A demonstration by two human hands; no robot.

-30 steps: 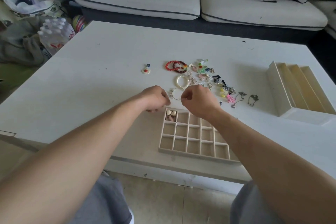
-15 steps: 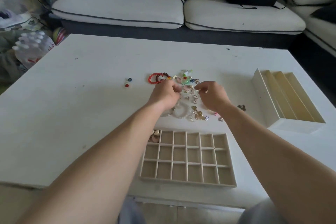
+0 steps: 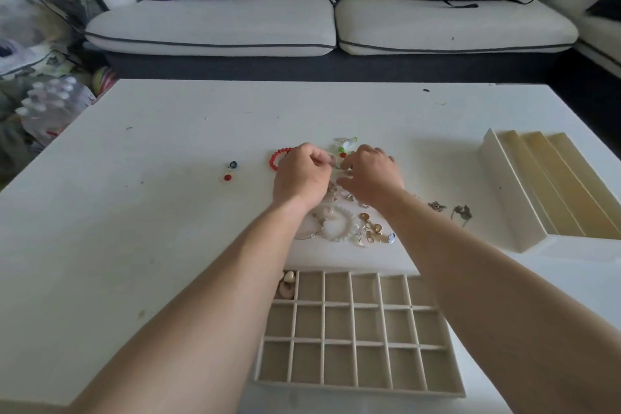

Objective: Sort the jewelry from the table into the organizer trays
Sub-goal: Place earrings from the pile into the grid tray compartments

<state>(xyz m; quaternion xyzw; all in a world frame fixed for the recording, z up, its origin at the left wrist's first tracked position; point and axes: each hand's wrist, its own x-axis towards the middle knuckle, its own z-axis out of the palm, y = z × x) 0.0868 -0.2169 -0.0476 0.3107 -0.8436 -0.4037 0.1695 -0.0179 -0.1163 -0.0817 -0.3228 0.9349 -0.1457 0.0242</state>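
Head view: curled left hand [image 3: 301, 175] and looser right hand [image 3: 371, 175] rest on tangled beaded and metal jewelry [image 3: 339, 228] mid white matte table [image 3: 161, 212], their hold unclear, with a beige felt-lined grid tray [image 3: 356, 392] at its near edge.

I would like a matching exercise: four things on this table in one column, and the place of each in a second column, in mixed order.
Things
1. red bracelet
2. white bead bracelet
3. grid tray
4. long-slot tray

Places
a. right side of the table
b. front edge, nearest the person
c. partly hidden by the left hand
d. between the right hand and the grid tray

Pairs: 1-c, 2-d, 3-b, 4-a
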